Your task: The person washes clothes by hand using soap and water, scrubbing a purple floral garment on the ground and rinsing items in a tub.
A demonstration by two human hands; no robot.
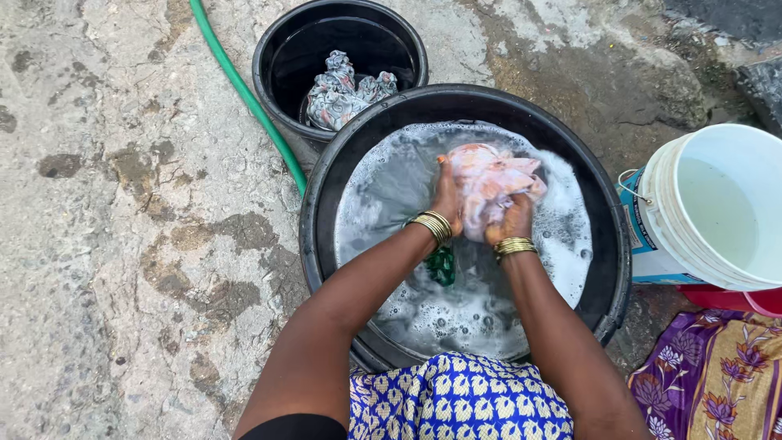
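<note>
From the head camera, a bunched, sodden pale pink cloth (493,186) sits just above foamy grey water in the big black tub (326,204), the left hand (446,195) and right hand (513,218) both curled tight around it.

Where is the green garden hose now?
The green garden hose lies on the concrete ground, upper left, passing left of the small black bucket toward the large black tub.

Wet pink cloth (493,183); glossy black plastic tub (322,204); rough concrete ground (122,204).
</note>
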